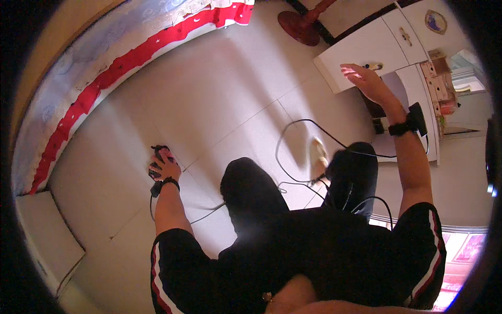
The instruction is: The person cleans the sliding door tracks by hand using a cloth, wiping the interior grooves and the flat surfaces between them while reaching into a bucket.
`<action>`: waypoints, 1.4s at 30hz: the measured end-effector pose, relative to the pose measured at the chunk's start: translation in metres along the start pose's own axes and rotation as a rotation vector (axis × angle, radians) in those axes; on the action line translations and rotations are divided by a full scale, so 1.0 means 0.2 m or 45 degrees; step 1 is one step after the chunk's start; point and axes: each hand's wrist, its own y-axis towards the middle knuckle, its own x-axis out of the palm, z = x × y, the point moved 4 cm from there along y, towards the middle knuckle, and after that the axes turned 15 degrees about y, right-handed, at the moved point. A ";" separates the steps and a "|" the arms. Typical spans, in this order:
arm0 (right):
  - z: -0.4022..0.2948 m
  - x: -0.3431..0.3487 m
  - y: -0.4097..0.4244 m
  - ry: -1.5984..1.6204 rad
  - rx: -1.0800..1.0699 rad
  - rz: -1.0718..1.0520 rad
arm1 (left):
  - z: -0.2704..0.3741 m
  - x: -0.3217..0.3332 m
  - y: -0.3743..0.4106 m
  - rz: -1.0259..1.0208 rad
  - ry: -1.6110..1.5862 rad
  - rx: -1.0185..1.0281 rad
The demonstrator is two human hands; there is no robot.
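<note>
My left hand (169, 168) grips a small dark, partly reddish bundle (160, 151) over the tiled floor at the left. The fingers spread across it, and its exact kind is hard to make out. To the right, my right hand (366, 80) is held out with its fingers extended and nothing visible in it. It appears in front of the handle of a white cabinet (364, 43); I cannot tell whether they touch. Both wrists wear black straps, the right with a black device (418, 119), and thin cables run from them.
A bed with a red-trimmed cover (129, 64) spans the upper left. A dark red round stand base (300, 29) sits by the cabinet. Small boxes (437, 88) stand on a white dresser at the right. A black cable (280, 137) loops over the floor (204, 102) near my knees.
</note>
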 end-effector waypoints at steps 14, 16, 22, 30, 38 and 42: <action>0.30 0.92 0.92 -0.004 -0.284 -0.511 | -0.03 -0.05 -0.03 -0.052 0.012 0.023; 0.31 1.18 1.11 0.056 -0.300 -0.624 | 0.02 0.05 0.01 -0.084 -0.007 0.023; -0.19 2.27 1.60 0.239 -1.043 -0.758 | -0.53 -0.02 0.51 -0.215 -0.131 0.027; 0.37 2.55 1.47 0.416 -1.044 -0.394 | 1.30 -0.65 0.21 -0.648 -1.196 -0.130; 0.21 2.57 1.76 0.386 -1.527 -0.324 | 1.13 -0.52 0.42 -0.527 -1.185 -0.545; 0.16 2.38 2.52 0.300 -0.892 -0.271 | 0.97 -0.32 0.44 -0.514 -0.818 -0.682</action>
